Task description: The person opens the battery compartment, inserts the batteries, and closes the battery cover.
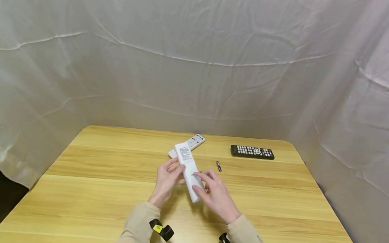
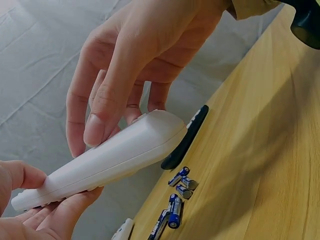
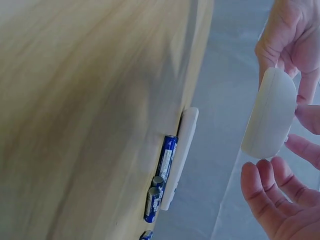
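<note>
A white remote control [image 1: 187, 169] is held above the table, its back with the printed label facing up. My left hand [image 1: 169, 177] grips it by its left edge, thumb on the back and fingers underneath, as the left wrist view also shows. On the remote's lower back rest the thumb and index fingertip of my right hand [image 1: 218, 197]. The other fingers of that hand are loosely bent at the remote's far edge in the left wrist view. The button side faces down, mostly hidden.
Behind the held remote lies a second white remote [image 1: 196, 140], buttons up. A black remote [image 1: 252, 151] is at the back right. Several blue batteries [image 2: 175, 210] lie on the wooden table [image 1: 93, 189]; the head view shows one battery [image 1: 219, 166] beyond my right hand. Grey curtains surround the table.
</note>
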A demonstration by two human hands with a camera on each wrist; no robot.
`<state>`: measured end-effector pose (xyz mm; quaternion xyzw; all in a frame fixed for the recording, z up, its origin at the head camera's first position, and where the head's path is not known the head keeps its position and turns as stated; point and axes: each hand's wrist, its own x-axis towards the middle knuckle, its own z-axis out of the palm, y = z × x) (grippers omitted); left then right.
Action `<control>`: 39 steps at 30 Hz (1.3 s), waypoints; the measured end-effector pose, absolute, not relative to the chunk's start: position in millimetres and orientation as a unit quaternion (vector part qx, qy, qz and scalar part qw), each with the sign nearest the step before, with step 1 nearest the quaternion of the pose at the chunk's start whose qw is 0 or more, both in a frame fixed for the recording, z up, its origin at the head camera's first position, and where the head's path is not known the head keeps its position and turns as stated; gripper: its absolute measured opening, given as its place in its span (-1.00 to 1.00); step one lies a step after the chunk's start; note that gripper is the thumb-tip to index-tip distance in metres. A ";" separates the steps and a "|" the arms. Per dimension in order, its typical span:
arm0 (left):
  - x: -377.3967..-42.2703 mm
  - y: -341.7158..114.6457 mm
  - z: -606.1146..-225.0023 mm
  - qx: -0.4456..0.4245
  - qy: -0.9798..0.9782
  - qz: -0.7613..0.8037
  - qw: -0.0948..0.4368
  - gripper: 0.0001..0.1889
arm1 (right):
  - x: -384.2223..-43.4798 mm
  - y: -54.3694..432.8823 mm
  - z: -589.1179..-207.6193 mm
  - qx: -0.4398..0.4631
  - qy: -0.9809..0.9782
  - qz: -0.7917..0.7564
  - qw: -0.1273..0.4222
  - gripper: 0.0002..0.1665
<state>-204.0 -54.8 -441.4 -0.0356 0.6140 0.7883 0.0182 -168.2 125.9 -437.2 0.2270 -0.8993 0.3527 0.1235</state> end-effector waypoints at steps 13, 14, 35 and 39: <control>-202.7 -52.0 -443.4 -0.037 0.609 0.792 0.023 -0.52 | -168.6 124.7 -434.7 0.229 -0.901 0.354 0.100 -0.52; -202.6 -51.8 -443.7 -0.037 0.609 0.792 0.024 -0.52 | -168.9 124.7 -434.7 0.228 -0.902 0.353 0.098 -0.52; -198.4 -46.7 -445.2 -0.025 0.623 0.781 0.038 -0.48 | -179.5 126.7 -432.2 0.197 -0.893 0.405 -0.003 -0.62; -198.1 -45.6 -445.8 -0.023 0.621 0.782 0.041 -0.47 | -180.5 128.3 -432.1 0.202 -0.887 0.415 -0.018 -0.62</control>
